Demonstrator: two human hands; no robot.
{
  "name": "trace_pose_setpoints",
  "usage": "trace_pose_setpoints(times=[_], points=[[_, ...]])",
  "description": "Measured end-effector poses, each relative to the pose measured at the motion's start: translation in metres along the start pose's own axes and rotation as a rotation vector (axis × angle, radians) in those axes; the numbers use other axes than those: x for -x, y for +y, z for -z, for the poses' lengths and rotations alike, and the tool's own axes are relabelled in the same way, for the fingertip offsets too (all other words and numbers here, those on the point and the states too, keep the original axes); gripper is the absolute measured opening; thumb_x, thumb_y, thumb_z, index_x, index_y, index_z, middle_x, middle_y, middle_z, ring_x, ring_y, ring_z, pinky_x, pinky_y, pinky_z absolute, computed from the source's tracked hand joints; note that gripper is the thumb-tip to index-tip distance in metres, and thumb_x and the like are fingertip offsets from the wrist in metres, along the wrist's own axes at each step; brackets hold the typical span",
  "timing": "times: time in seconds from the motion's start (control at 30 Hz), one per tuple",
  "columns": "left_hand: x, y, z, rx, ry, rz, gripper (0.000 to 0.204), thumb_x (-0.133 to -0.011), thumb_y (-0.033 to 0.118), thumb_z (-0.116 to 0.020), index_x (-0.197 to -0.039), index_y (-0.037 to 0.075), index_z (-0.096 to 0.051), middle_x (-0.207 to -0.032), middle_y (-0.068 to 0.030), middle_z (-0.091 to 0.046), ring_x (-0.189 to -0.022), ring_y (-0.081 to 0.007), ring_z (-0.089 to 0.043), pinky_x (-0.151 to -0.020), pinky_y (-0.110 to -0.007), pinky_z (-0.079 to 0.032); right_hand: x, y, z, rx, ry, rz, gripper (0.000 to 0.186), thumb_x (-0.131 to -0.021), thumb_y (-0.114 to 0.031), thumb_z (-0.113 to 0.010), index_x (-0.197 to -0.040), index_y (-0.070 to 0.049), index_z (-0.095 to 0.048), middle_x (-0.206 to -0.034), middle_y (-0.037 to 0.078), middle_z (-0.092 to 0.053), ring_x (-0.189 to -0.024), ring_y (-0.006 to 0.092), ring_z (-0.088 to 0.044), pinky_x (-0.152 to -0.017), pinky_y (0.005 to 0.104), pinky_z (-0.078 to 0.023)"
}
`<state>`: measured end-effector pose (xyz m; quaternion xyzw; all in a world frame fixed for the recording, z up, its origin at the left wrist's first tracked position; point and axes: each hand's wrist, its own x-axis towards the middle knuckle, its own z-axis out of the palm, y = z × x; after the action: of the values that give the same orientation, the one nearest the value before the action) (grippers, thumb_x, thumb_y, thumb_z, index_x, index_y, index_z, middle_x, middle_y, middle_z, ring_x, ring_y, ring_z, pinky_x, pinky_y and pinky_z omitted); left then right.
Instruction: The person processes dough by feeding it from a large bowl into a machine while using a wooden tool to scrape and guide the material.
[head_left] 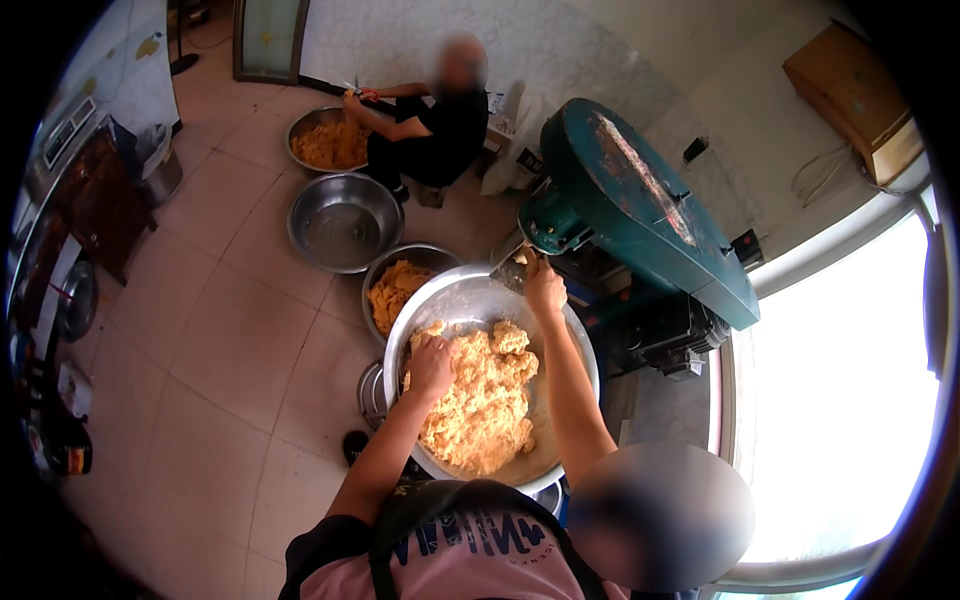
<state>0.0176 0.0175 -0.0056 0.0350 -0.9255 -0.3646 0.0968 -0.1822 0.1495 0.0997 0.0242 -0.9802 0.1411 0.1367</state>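
Note:
In front of me stands a large metal basin (590,375) with a lumpy, pale orange dough (478,410) in it. My left hand (432,368) rests on the dough's left side, fingers curled into it and their tips partly hidden. My right hand (543,285) reaches over the basin's far rim, close under the head of a green machine (640,190). Its fingers are closed beside a flat metal piece (508,268); what they hold, if anything, is hidden.
Beyond the basin a smaller bowl (440,257) holds orange mash, beside a wide metal bowl (345,222). A seated person (430,130) works over another bowl (293,150) of orange pieces. A dark wooden cabinet (105,205) stands left; a bright window (840,390) lies right.

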Motion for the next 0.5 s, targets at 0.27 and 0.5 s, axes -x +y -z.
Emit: trace_pose_setpoints(times=[0.27,0.5], points=[[-0.005,0.005,-0.004,-0.038,-0.001,-0.015,0.022,-0.075,0.001,-0.060,-0.095,0.010,-0.064,-0.100,-0.0086,-0.061,-0.103,-0.0269,-0.052,-0.090,-0.036,-0.046,-0.014,0.015,0.008,0.048,-0.020,0.029,0.037,-0.093,-0.047,-0.043,-0.102,-0.020,-0.067,-0.088,0.023,-0.066,-0.083,0.0452,-0.063,-0.074,0.0527,-0.051],[-0.006,0.003,-0.009,-0.007,0.099,-0.065,0.020,-0.073,-0.002,-0.060,-0.089,0.009,-0.061,-0.094,-0.0081,-0.061,-0.099,-0.0288,-0.053,-0.091,-0.038,-0.043,-0.006,0.027,-0.011,0.117,-0.126,0.030,0.027,-0.088,-0.040,-0.053,-0.097,-0.018,-0.066,-0.088,0.018,-0.068,-0.084,0.0405,-0.065,-0.075,0.0493,-0.052]])
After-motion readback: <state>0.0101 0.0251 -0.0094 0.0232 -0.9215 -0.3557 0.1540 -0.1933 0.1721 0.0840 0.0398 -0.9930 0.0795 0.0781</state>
